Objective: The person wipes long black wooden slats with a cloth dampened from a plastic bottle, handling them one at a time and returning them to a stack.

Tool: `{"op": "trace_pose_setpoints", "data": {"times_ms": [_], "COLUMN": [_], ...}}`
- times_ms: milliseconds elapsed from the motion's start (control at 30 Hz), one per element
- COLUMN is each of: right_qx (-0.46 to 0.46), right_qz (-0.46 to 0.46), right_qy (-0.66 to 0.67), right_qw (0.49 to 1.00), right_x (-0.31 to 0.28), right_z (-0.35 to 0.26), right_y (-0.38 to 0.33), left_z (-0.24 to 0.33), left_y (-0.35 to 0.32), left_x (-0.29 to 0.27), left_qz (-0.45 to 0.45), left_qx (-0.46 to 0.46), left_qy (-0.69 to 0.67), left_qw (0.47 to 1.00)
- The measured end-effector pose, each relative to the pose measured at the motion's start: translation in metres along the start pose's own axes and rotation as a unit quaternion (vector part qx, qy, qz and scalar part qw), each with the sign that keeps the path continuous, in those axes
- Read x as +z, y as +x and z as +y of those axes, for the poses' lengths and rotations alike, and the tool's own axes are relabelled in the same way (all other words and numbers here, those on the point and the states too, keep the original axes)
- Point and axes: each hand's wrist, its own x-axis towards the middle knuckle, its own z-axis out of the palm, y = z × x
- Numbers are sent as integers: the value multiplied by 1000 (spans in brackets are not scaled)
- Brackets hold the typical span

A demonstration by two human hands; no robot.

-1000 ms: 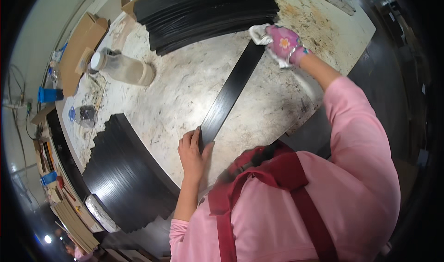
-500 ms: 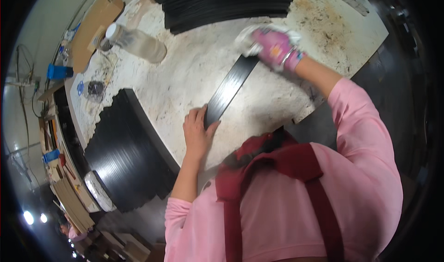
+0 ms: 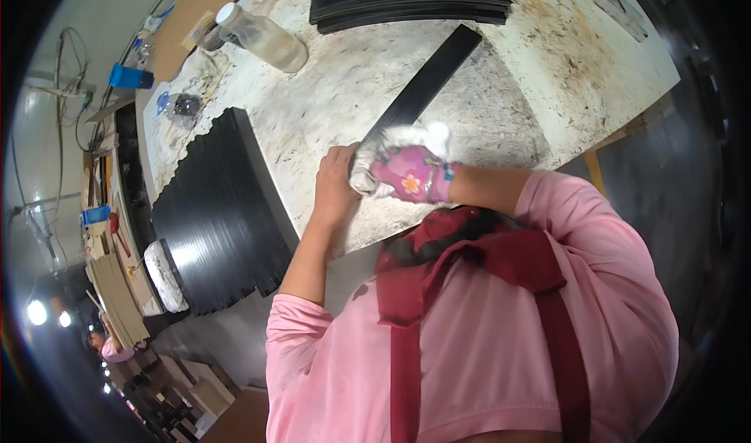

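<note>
A long black strip [image 3: 442,66] lies slantwise on the stained white table [image 3: 305,118], its far end pointing up and to the right. My bare left hand [image 3: 335,183] grips the strip's near end, with its fingertips partly hidden. In a pink flowered glove, my right hand [image 3: 411,174] is closed on a bunched white cloth [image 3: 364,178]. That cloth rests over the strip's near part, right beside my left hand.
More black strips are stacked at the left [image 3: 223,216] and in a far pile [image 3: 411,3]. A capped clear bottle [image 3: 270,42] lies at the far left, near brown cardboard [image 3: 192,20] and a blue container [image 3: 131,77]. Another person [image 3: 117,349] is in the background, lower left.
My right hand has drawn the cloth from the strip's far end down to its near end. My left hand still holds the near end. The whole view has shifted slightly.
</note>
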Motion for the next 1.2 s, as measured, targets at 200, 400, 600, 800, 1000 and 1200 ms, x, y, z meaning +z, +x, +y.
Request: {"op": "trace_pose_setpoints", "data": {"times_ms": [200, 400, 600, 800, 1000, 1200], "right_qx": [248, 229, 123, 149, 122, 159], "right_qz": [152, 324, 313, 279, 243, 243], "right_qy": [280, 302, 316, 293, 308, 364], "right_qw": [915, 867, 887, 902, 912, 885], "right_x": [-86, -78, -57, -62, -58, -62], "right_z": [19, 83, 82, 92, 101, 94], "right_y": [-58, -90, -96, -89, -89, -89], "left_z": [-40, 41, 59, 53, 3, -5], "left_y": [12, 52, 16, -66, -76, 3], "left_x": [-26, 48, 20, -27, -58, -72], "left_qz": [6, 125, -26, 31, 124, 152], "left_qx": [-142, 38, -84, -265, -321, -122], "left_qy": [-121, 151, 132, 168, 359, 285], "left_qw": [982, 980, 987, 949, 868, 939]}}
